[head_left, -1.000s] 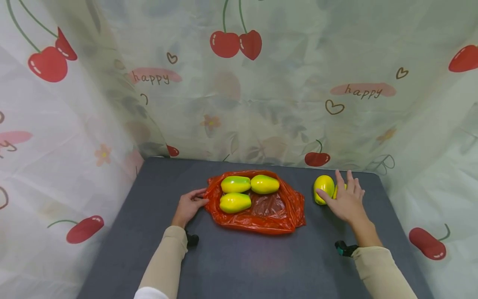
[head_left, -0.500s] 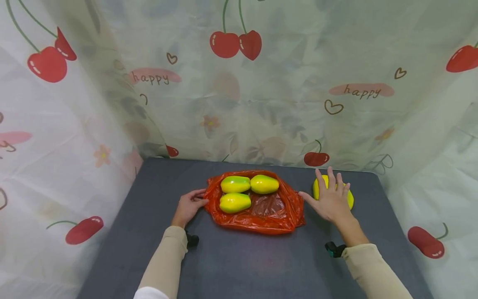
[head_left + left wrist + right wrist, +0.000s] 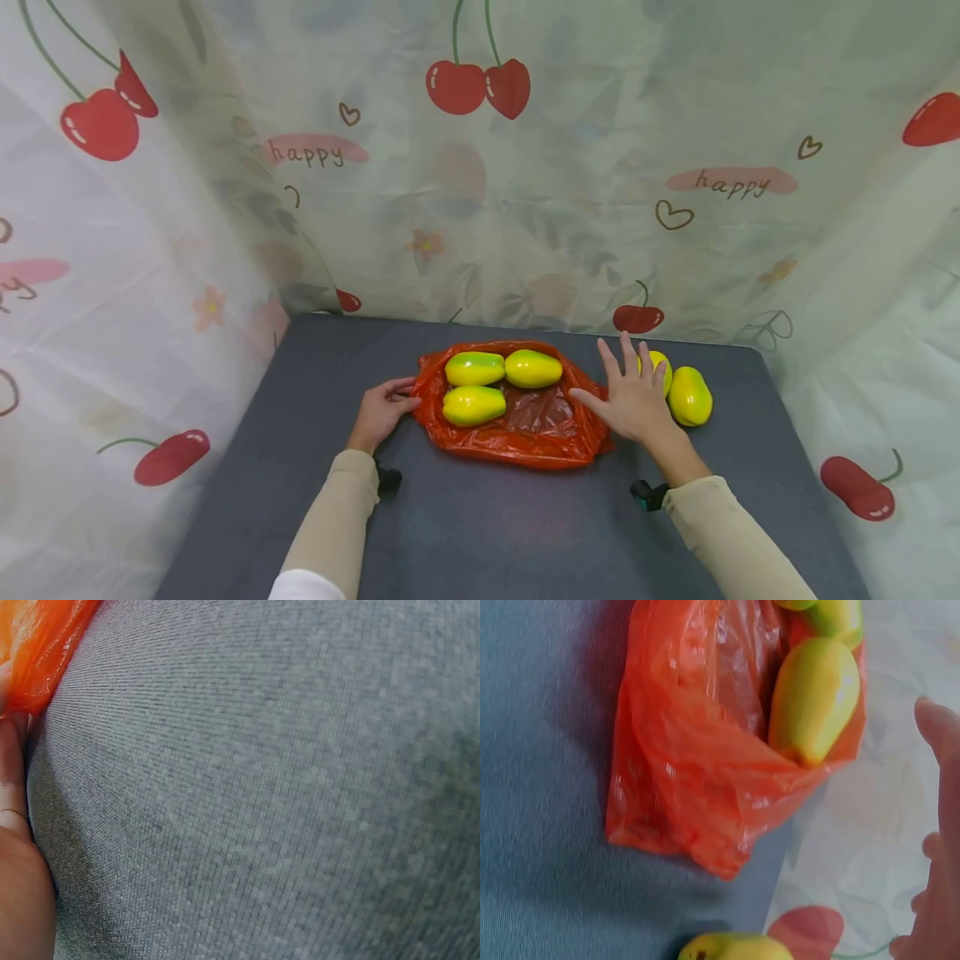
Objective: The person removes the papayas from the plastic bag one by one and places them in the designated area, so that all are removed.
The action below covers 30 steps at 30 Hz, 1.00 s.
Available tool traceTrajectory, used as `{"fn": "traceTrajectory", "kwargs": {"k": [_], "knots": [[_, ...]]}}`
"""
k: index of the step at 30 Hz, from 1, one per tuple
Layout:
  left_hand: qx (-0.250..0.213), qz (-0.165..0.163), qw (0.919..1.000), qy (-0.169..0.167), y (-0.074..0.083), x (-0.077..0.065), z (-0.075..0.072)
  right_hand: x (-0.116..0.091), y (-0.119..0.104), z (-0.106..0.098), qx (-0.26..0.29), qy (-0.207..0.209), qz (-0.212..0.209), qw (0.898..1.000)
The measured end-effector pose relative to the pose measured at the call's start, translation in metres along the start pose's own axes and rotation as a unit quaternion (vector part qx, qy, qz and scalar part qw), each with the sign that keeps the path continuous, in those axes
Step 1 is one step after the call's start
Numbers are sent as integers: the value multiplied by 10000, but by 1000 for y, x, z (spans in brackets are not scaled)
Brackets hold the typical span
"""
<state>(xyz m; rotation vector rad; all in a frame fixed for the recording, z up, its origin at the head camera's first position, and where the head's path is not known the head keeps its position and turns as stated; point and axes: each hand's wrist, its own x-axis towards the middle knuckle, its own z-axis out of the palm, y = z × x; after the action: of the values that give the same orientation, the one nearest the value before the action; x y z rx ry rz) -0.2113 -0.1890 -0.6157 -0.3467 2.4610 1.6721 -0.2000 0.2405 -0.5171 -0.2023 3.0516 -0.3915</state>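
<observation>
A red plastic bag (image 3: 517,454) lies open-topped on the dark table. Three yellow-green, papaya-like fruits (image 3: 474,406) are inside it, toward its left and back. My left hand (image 3: 378,417) pinches the bag's left edge between thumb and fingers; in the left wrist view, orange-red film (image 3: 45,660) shows at the fingertips. With fingers spread and nothing held, my right hand (image 3: 633,404) hovers at the bag's right end. Just right of that hand, two more such fruits sit on the table, one whole in view (image 3: 690,396) and one partly hidden behind the fingers (image 3: 660,367).
The dark grey table (image 3: 480,533) ends at the back against a pale curtain (image 3: 555,208) printed with cherries and hearts. More curtain hangs at both sides. Each wrist wears a small black camera.
My right hand has moved left, from over the two loose fruits to the bag's right end, with its fingers still spread. The left hand keeps its place at the bag.
</observation>
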Motion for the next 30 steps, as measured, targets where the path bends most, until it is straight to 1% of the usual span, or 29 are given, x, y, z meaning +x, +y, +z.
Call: {"fn": "traceTrajectory", "kwargs": {"k": [4, 13, 18, 22, 27, 30], "knots": [[2, 3, 10000, 7, -1, 2, 1, 3, -9, 6, 162, -70, -129, 9998], [32, -62, 10000, -6, -2, 1, 3, 8, -26, 10, 502, -145, -626, 9967], [-24, -77, 10000, -19, -1, 1, 4, 10, -32, 8, 771, -182, -733, 9942], [-73, 5, 9999, -92, -1, 1, 4, 12, -37, 10, 947, -148, -831, 9919], [-112, 0, 9999, -83, -2, 0, -1, 20, -47, 15, 1356, -171, -1051, 9850], [-58, 43, 9999, -73, -2, 0, -3, 25, -51, 18, 1698, -204, -1050, 9797]]}}
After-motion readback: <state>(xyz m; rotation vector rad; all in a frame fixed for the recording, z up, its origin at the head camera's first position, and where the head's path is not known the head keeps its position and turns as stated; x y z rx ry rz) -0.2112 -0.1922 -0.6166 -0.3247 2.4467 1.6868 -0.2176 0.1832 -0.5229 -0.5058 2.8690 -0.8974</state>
